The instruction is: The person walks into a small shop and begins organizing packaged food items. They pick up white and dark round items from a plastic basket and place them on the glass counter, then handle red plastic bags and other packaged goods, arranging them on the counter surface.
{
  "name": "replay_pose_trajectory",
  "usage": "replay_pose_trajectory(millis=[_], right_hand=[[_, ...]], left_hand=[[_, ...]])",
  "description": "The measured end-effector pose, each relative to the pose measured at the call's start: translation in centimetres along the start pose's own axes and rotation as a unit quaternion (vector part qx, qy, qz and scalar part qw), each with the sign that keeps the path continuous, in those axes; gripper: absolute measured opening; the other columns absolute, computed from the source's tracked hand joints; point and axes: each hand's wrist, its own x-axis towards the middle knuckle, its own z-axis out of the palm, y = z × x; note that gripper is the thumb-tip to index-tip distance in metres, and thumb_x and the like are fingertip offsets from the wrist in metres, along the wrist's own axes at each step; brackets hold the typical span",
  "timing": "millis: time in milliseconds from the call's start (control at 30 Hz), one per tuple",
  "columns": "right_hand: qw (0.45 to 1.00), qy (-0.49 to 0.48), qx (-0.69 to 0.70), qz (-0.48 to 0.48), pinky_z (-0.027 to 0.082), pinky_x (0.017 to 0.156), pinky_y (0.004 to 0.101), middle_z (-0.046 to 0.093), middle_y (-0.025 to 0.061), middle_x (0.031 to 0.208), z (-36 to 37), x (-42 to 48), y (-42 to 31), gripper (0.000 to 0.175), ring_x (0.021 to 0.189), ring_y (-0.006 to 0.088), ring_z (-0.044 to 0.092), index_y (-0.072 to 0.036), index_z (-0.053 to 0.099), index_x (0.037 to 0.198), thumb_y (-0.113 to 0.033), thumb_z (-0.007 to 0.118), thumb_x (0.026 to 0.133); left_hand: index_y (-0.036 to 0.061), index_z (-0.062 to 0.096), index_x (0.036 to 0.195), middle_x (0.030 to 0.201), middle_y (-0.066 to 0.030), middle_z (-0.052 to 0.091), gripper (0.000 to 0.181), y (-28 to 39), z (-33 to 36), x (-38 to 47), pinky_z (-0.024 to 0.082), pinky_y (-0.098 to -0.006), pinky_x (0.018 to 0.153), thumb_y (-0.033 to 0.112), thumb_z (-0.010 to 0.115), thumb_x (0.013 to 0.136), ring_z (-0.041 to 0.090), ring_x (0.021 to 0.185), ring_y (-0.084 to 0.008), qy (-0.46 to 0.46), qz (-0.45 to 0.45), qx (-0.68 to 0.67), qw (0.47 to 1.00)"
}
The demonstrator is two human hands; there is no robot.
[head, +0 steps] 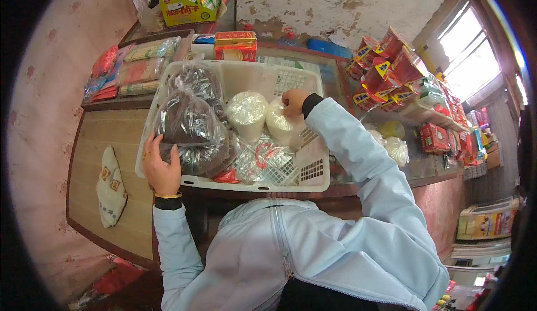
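A white plastic basket [268, 188] stands on the counter before me. Dark contents fill large clear plastic bags [188, 126] in its left part. My left hand [161, 164] rests against these bags at the basket's front left, fingers spread. My right hand [294, 101] reaches over the basket's right side, its fingers closed on the top of a plastic-wrapped white bundle [281, 122]. Just left of that bundle stands a similar wrapped white bundle [248, 113]. Clear plastic packaging with a red marking [262, 155] and a red plastic piece [226, 176] lie near the basket's front.
A folded cloth [111, 187] lies on the wooden surface [136, 202] at left. Packaged sticks [144, 69] and red boxes [235, 46] sit behind the basket. Red cone-shaped packages [384, 73], a small tied white bag [396, 151] and a red box [435, 138] stand at right.
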Motion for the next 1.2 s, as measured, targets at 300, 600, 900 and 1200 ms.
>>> replay_pose_trajectory(millis=[300, 600, 900, 1200], right_hand=[[0.994, 0.055, -0.091, -0.01, 0.049, 0.067, 0.0439, 0.064, 0.0182, 0.077, 0.2, -0.7, -0.9, 0.021, 0.078, 0.0365, 0.063, -0.003, 0.061, 0.078, -0.019, 0.067, 0.065], [0.995, 0.045, -0.06, -0.064, 0.048, 0.066, 0.0439, 0.064, 0.0166, 0.077, -0.1, -0.5, 0.0, 0.019, 0.077, 0.0367, 0.062, -0.005, 0.061, 0.077, -0.019, 0.067, 0.065], [0.993, 0.079, -0.032, -0.08, 0.048, 0.072, 0.0455, 0.064, 0.0181, 0.083, -0.6, -0.3, 0.1, 0.018, 0.085, 0.0383, 0.061, -0.005, 0.061, 0.085, -0.017, 0.061, 0.072], [0.986, 0.054, 0.152, -0.035, 0.048, 0.046, 0.0389, 0.062, 0.0164, 0.075, -0.7, -0.9, -0.2, 0.02, 0.048, 0.0263, 0.06, 0.0, 0.057, 0.082, -0.02, 0.061, 0.08]], left_hand=[[0.0005, 0.057, 0.11, 0.123, -0.0176, 0.055, 0.035, -0.1, 0.4, -0.2, 0.041, -0.0412, 0.095, 0.011, 0.067, 0.078, 0.052, 0.112, -0.0357, 0.012, -0.01, 0.005, 1.0], [0.0003, 0.058, 0.108, 0.121, -0.0171, 0.056, 0.033, 0.1, 0.2, -0.1, 0.042, -0.0412, 0.094, 0.011, 0.066, 0.078, 0.053, 0.111, -0.0359, 0.015, -0.014, 0.015, 1.0], [0.0003, 0.058, 0.107, 0.121, -0.0162, 0.056, 0.032, -0.1, 0.1, -0.2, 0.042, -0.0401, 0.093, 0.012, 0.067, 0.078, 0.053, 0.111, -0.035, 0.012, -0.021, 0.011, 1.0], [0.0004, 0.059, 0.106, 0.12, -0.0163, 0.057, 0.031, 0.0, 0.1, 0.0, 0.042, -0.0397, 0.094, 0.011, 0.066, 0.078, 0.053, 0.11, -0.0347, 0.018, -0.019, -0.01, 1.0]])
